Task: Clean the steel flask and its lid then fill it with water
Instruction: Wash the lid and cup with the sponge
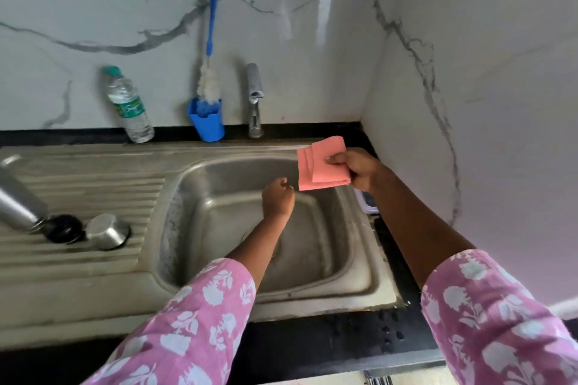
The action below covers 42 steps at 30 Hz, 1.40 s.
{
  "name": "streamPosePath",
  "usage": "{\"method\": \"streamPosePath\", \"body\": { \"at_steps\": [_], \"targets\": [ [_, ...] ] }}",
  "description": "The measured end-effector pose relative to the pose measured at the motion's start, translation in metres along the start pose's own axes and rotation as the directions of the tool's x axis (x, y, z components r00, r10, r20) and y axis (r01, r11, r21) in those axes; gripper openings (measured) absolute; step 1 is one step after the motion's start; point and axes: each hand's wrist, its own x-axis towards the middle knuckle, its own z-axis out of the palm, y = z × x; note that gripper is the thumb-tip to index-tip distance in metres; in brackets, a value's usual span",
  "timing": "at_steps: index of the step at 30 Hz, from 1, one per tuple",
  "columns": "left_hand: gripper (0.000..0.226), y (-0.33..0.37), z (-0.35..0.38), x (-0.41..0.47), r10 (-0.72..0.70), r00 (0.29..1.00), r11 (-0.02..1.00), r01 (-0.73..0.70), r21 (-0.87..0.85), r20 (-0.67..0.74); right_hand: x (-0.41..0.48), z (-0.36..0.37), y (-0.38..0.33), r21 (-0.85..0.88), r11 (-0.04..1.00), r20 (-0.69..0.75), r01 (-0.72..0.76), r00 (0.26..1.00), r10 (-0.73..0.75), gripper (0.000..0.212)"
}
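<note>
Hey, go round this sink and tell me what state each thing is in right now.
steel flask: lying on its side on the drainboard.
steel cap: off the flask, on the drainboard.
tap: no water running.
water bottle: upright, capped.
bottle brush: standing in the blue holder.
pink cloth: folded, pinched by the right hand.
left hand: over the basin, holding nothing.

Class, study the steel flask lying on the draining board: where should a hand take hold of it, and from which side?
Probably the wide cylindrical body of the steel flask, from above: it lies on its side on the draining board, upper curve free, its narrow neck close to the black stopper.
</note>
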Motion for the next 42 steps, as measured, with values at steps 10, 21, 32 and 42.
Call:
{"method": "streamPosePath", "body": {
  "at_steps": [10,21,32,42],
  "targets": [
    [0.049,-0.082,-0.145,-0.013,-0.052,0.762,0.948,0.240,0.207,-0.646,0.021,0.093,0.046,0.093,0.988,0.198,-0.121,0.975,0.101,0.022],
    [0.096,-0.124,-0.223,0.002,-0.430,0.494,0.839,0.527,-0.133,-0.756,0.029,0.152,0.057,0.165,0.977,0.206,-0.133,0.974,0.097,0.019],
    [0.066,-0.125,-0.226,0.019,-0.393,0.517,0.911,0.334,-0.243,-0.761,0.033,0.171,0.075,0.261,0.961,0.237,-0.091,0.971,0.028,0.030],
    [0.064,-0.061,-0.175,0.031,-0.327,0.925,0.709,0.104,-0.698,-0.194,0.029,0.156,0.073,0.378,0.926,0.114,-0.019,0.993,-0.026,0.033]
  ]
}}
